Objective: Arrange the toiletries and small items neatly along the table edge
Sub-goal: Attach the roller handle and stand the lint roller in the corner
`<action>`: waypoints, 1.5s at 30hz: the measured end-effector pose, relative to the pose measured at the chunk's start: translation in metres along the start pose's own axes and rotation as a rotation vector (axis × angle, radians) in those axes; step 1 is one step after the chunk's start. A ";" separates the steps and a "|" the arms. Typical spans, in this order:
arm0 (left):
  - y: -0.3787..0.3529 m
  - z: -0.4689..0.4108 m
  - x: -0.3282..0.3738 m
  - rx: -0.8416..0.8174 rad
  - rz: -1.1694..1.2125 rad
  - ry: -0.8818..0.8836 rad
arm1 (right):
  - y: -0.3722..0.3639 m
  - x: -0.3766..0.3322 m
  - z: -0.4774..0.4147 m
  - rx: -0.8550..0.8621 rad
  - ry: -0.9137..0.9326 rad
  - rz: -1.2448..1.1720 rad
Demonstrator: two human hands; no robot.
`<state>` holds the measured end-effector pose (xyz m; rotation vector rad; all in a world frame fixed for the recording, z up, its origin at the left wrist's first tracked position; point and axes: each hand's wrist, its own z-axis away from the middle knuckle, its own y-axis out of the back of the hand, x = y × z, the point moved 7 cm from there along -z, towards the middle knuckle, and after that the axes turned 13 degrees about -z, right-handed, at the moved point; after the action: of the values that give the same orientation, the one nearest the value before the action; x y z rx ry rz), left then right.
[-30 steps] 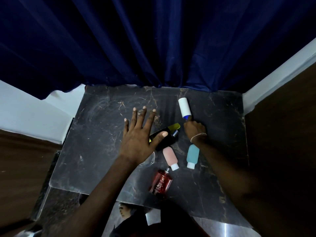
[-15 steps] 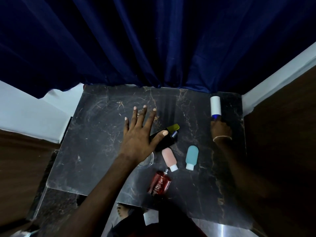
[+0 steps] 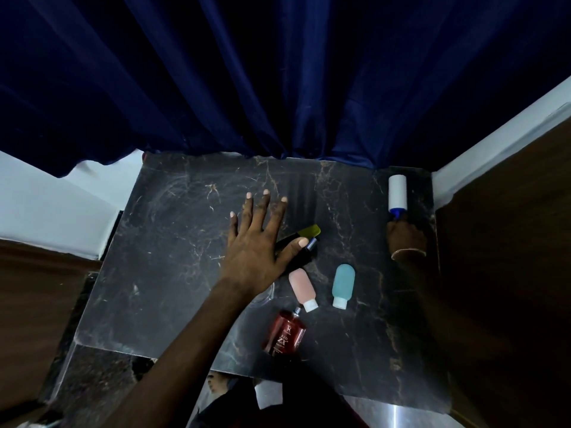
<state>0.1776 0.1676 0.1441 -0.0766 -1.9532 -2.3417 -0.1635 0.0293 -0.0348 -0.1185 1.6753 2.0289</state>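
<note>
My right hand (image 3: 405,237) grips the blue handle of a white lint roller (image 3: 397,190), which lies at the far right corner of the dark marble table (image 3: 167,242). My left hand (image 3: 258,242) lies flat with spread fingers in the middle, its thumb on a black item with a yellow-green tip (image 3: 304,247). Near the hand lie a pink squeeze bottle (image 3: 302,287) and a teal squeeze bottle (image 3: 342,282), both caps toward me. A red perfume bottle (image 3: 285,333) lies near the front edge. A clear round object (image 3: 265,296) peeks out beside my left wrist.
A dark blue curtain (image 3: 278,81) hangs along the table's far edge. A white wall strip (image 3: 494,143) and brown panel (image 3: 509,257) border the right side. White wall (image 3: 46,205) lies to the left.
My right hand carried the lint roller from the table's middle to the far right corner. My left hand stayed in place.
</note>
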 end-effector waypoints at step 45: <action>0.002 0.008 -0.009 0.020 -0.008 0.018 | -0.011 -0.034 -0.010 -0.024 0.039 -0.009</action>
<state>0.1862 0.1757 0.1463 -0.0466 -1.9722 -2.3183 -0.1315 0.0100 -0.0340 -0.1748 1.6712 2.0532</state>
